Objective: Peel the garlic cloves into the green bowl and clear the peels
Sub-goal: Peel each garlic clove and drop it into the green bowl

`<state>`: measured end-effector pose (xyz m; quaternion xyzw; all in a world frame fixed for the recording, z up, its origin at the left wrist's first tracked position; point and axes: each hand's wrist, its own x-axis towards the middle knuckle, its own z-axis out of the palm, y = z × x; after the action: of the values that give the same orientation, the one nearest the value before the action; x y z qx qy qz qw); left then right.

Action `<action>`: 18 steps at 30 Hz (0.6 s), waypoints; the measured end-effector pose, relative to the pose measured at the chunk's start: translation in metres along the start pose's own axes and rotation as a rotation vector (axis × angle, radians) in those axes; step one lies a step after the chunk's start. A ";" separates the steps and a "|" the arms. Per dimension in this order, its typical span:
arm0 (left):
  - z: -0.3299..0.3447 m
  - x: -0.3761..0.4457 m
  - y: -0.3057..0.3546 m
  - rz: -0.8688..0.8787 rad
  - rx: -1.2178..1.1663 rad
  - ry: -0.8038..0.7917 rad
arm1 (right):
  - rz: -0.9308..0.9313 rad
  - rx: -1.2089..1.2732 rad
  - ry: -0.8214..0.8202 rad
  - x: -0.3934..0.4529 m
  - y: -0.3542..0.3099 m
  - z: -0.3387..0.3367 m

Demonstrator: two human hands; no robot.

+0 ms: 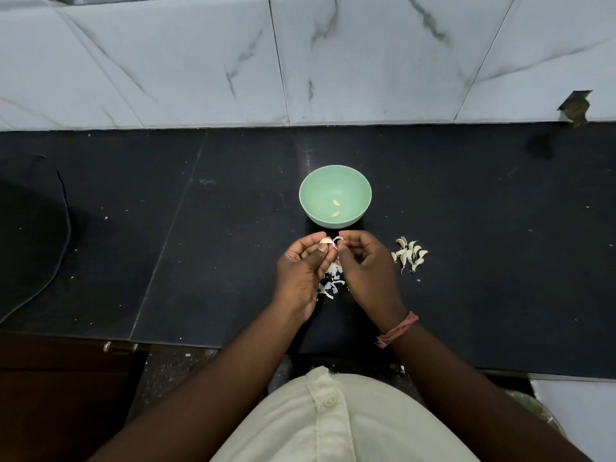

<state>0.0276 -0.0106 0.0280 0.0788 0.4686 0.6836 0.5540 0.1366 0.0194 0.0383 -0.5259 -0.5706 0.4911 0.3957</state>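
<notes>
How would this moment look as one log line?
step: peeling | left hand: holds white garlic clove | right hand: pulls papery peel | round green bowl: two peeled cloves

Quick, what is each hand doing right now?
Left hand: pinches a garlic clove.
Right hand: pinches a strip of peel coming off that clove.

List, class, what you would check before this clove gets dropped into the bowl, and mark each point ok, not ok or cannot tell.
1. Clove gripped by left hand: ok.
2. Skin pinched by right hand: ok.
3. Clove fully bare: not ok, skin is attached.
4. Green bowl just beyond the hands, upright: ok.
5. Bowl holds only peeled cloves: ok, two, no peel seen.
6. Peels cleared from counter: not ok.
</notes>
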 end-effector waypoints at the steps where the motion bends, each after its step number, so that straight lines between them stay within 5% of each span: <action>1: 0.000 0.000 -0.001 0.001 0.010 -0.003 | -0.006 -0.019 -0.002 0.000 0.000 0.000; 18: 0.010 -0.012 0.004 0.008 0.190 0.037 | -0.017 -0.046 -0.004 0.006 0.013 0.001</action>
<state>0.0353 -0.0143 0.0417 0.1204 0.5412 0.6397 0.5324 0.1371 0.0250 0.0251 -0.5290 -0.5869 0.4756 0.3866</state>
